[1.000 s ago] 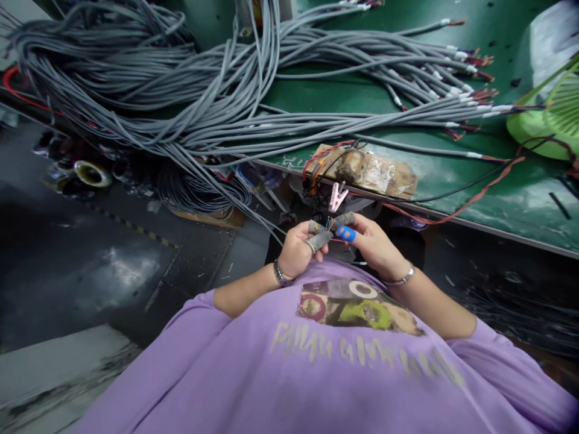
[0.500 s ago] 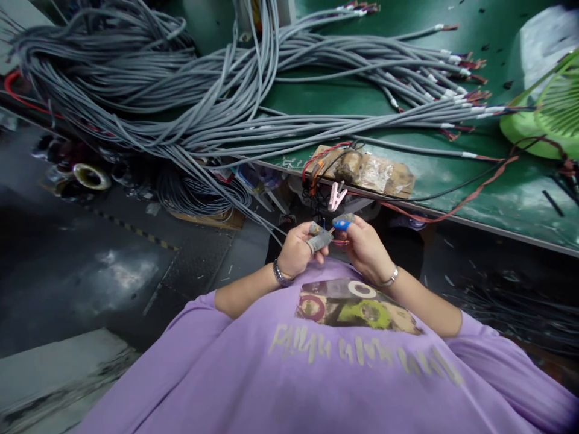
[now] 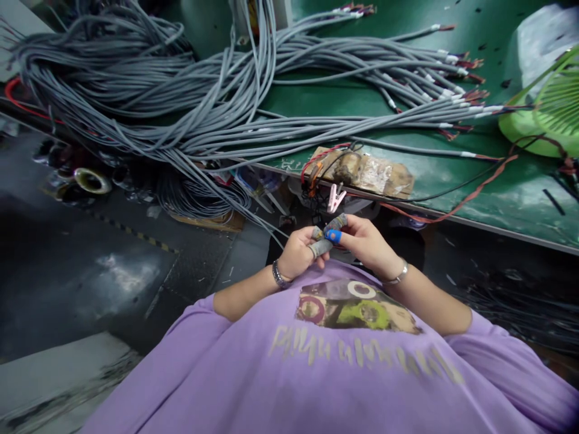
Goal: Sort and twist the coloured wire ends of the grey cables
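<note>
1. Left hand [image 3: 296, 253] and right hand [image 3: 367, 242] were met at centre frame, just below the bench [image 3: 452, 181] front edge and close above the purple shirt [image 3: 316, 374].
2. Left fingers [image 3: 319, 247], in grey cots, were clamped on the end of a grey cable [image 3: 265, 220]. That cable ran in from the upper left, under the bench edge.
3. Right fingers [image 3: 333, 236], one in a blue cot, were pinched together on the same cable end, touching the left fingertips. The cable tip itself was too small to make out.
4. A pink clip [image 3: 335, 198] hung off the bench edge just above the hands, apart from them.
5. A taped block [image 3: 371, 172] sat at the edge right behind the clip, with red and black leads on its left end.
6. The cable pile [image 3: 136, 90] covered the upper left of the bench and spilled over its edge. Stripped ends fanned to the upper right, near a green fan [image 3: 549, 108].
7. A red-brown wire [image 3: 456, 208] crossed the edge right of the hands.
8. Open room: dark floor [image 3: 90, 271] at left of the hands, and a narrow gap between bench edge and torso.
9. A tape roll [image 3: 93, 179] lay at left, under the cable overhang.
</note>
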A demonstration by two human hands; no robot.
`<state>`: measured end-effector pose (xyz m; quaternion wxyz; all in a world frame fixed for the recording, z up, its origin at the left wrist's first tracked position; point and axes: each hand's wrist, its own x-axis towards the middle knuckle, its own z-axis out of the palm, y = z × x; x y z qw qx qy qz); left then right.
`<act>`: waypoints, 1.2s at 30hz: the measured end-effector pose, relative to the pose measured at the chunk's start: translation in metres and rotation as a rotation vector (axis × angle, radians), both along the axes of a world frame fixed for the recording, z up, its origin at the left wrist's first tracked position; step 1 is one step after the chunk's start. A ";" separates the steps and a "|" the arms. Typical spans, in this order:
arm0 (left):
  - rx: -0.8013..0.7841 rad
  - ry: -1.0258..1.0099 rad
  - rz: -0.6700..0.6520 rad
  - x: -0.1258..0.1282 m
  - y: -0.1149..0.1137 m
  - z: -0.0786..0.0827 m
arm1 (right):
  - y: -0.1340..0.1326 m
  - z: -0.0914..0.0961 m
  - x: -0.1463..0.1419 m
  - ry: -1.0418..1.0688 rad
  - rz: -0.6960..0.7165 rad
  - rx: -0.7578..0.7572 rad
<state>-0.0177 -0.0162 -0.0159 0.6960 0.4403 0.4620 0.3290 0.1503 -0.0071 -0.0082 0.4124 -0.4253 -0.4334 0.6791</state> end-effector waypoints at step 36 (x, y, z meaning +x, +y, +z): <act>-0.053 -0.140 0.281 0.001 0.007 0.002 | 0.028 -0.025 0.011 0.209 -0.263 -0.280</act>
